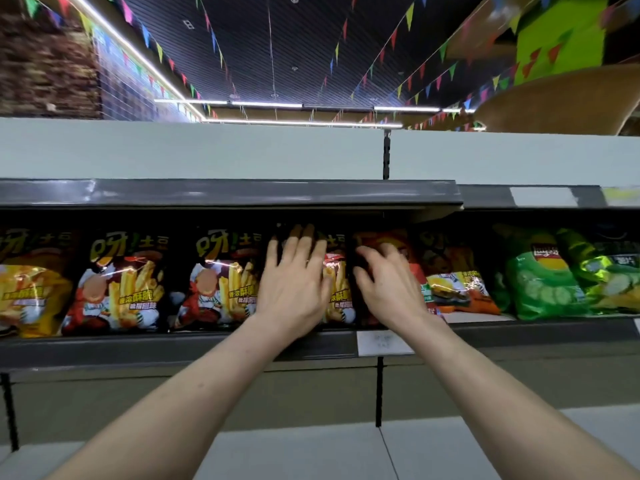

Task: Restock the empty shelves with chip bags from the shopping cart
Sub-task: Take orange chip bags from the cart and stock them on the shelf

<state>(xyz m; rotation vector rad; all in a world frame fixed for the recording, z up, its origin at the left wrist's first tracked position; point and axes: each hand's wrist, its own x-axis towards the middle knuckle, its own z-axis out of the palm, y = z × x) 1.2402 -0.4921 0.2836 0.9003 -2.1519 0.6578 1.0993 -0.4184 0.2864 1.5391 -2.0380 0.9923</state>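
A dark shelf (173, 351) holds a row of black and red chip bags with fries printed on them. My left hand (294, 282) lies flat, fingers spread, against the front of one such chip bag (337, 282) in the middle of the row. My right hand (388, 285) has its fingers curled on the left edge of a neighbouring red and black bag (384, 237), mostly hidden behind the hand. Two more fries bags (121, 289) (221, 285) stand to the left. The shopping cart is out of view.
Orange bags (453, 282) and green chip bags (543, 278) fill the shelf to the right. A grey shelf lip (225, 192) hangs directly above the bags. A white price label (384, 342) sits on the shelf edge under my right wrist. Coloured flags hang from the ceiling.
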